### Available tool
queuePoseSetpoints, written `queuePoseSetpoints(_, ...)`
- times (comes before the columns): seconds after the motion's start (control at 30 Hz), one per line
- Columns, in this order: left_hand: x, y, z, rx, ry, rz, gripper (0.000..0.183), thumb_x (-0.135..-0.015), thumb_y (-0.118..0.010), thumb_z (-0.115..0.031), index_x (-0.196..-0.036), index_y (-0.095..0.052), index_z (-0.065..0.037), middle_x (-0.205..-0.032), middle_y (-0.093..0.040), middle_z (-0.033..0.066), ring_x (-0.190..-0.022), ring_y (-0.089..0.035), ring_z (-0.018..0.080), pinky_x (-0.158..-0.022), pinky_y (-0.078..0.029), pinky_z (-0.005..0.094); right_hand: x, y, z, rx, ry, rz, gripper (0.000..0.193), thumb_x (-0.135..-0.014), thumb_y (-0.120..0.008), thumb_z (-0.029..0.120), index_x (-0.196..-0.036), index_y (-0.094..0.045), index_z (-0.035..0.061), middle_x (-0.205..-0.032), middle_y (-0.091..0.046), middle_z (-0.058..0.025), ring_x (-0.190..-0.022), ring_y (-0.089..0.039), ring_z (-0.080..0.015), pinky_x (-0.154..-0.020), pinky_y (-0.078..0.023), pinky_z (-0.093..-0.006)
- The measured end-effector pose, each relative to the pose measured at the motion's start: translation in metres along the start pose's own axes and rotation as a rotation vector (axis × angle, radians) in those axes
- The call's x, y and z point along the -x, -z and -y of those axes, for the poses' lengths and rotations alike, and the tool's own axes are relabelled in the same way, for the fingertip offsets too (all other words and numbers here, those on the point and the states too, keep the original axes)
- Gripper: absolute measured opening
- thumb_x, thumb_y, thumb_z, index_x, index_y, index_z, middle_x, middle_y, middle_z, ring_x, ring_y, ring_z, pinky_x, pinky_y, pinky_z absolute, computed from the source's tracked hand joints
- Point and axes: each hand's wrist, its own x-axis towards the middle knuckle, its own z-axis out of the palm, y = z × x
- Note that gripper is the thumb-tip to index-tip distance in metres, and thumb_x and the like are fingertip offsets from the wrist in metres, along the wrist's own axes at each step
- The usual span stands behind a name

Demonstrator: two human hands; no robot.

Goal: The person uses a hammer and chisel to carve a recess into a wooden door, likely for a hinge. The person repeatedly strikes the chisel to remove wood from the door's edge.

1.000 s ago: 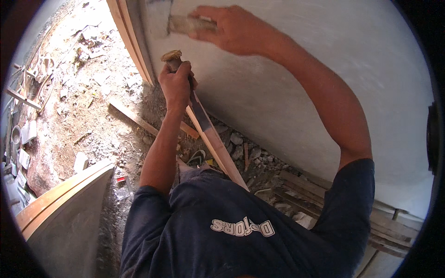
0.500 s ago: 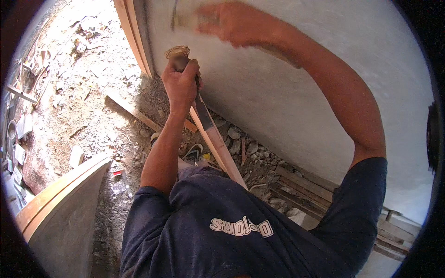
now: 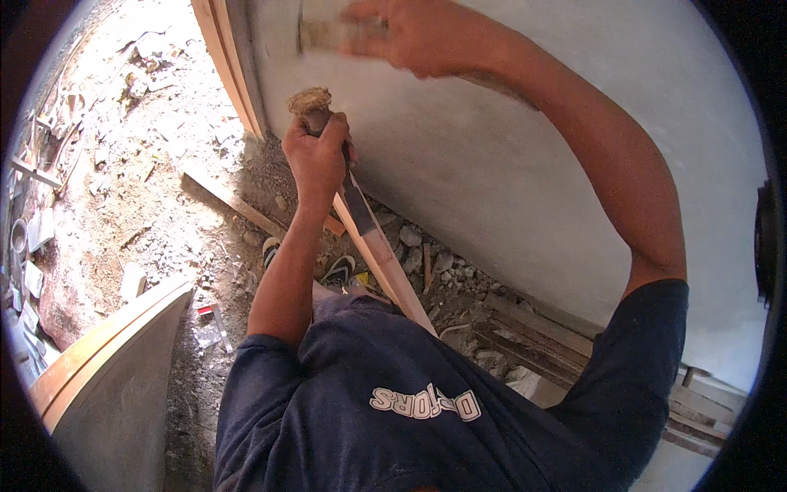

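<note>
My left hand (image 3: 316,160) is wrapped round the wooden handle of a chisel (image 3: 358,205). The handle's frayed, flattened top sticks out above my thumb, and the wide dark blade lies along a long wooden beam (image 3: 385,262) that slopes down toward my legs. Up and to the right of the handle, my right hand (image 3: 410,37) is raised and closed on a pale piece of wood (image 3: 321,36). Motion blurs its front end, and a strip of what looks like its other end shows under my forearm. The wood is apart from the chisel.
A grey plastered wall (image 3: 508,189) rises close on the right, with a wooden frame post (image 3: 225,66) at its far end. Rubble and a loose wooden strip (image 3: 234,205) lie on the ground. Stacked planks (image 3: 533,344) rest at right; a wood-edged panel (image 3: 115,394) stands at lower left.
My right hand and the piece of wood have shifted slightly left and up. My left hand keeps its hold on the chisel, barely moved.
</note>
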Motion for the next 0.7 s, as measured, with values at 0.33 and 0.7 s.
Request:
queuePoseSetpoints(0.33, -0.004, -0.003, -0.001, -0.035, 0.033, 0.001, 0.019, -0.089, -0.067, -0.016, -0.089, -0.055, -0.001, -0.066, -0.061, 0.0065, -0.049, -0.06, 0.0157, -0.045, -0.047, 0.0316, -0.016, -0.019, -0.026, -0.032, 0.108, -0.142, 0.049, -0.095, -0.065, 0.047, -0.125, -0.068, 0.0083, -0.098, -0.074, -0.0229, -0.091, -0.071, -0.0425, -0.085, -0.055, -0.0499)
queuePoseSetpoints(0.7, -0.006, 0.005, -0.013, 0.101, 0.009, -0.065, 0.017, -0.09, -0.065, -0.015, -0.083, -0.058, -0.001, -0.064, -0.06, 0.0074, -0.048, -0.06, 0.0158, -0.046, -0.047, 0.0302, 0.011, -0.036, -0.028, -0.08, -0.025, -0.237, 0.053, -0.094, -0.069, 0.046, -0.129, -0.066, 0.0065, -0.093, -0.071, -0.0193, -0.084, -0.069, -0.034, -0.077, -0.054, -0.0442)
